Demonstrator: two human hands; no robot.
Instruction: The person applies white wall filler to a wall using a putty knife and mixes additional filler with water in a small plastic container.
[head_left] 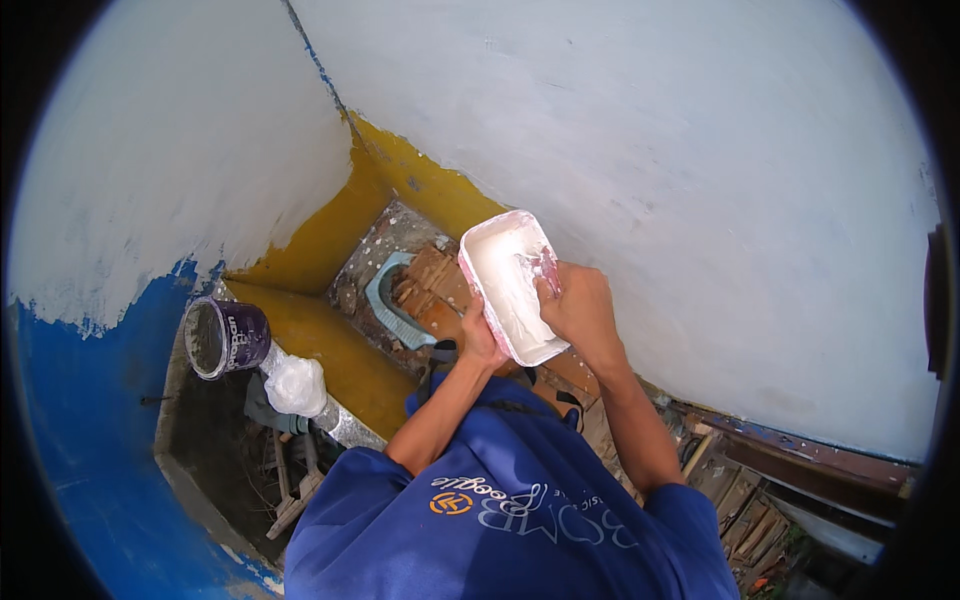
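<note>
My left hand (482,338) grips the near left side of a white rectangular tub (478,235) and holds it up in front of my body. Thick white paint (508,285) coats its inside, and pinkish stains mark the outer wall. Over the tub's right rim, my right hand (583,308) is closed around a reddish, paint-smeared tool (546,270). The tool lies against the paint; whether it ends in bristles or a blade is hidden.
White-coated walls (700,180) meet in a corner above yellow (330,215) and blue (100,430) areas. To the left, a purple bucket (245,335) stands on a ledge beside a white plastic bundle (296,386). Below lie a light-blue curved object (385,300) and wood scraps (745,520).
</note>
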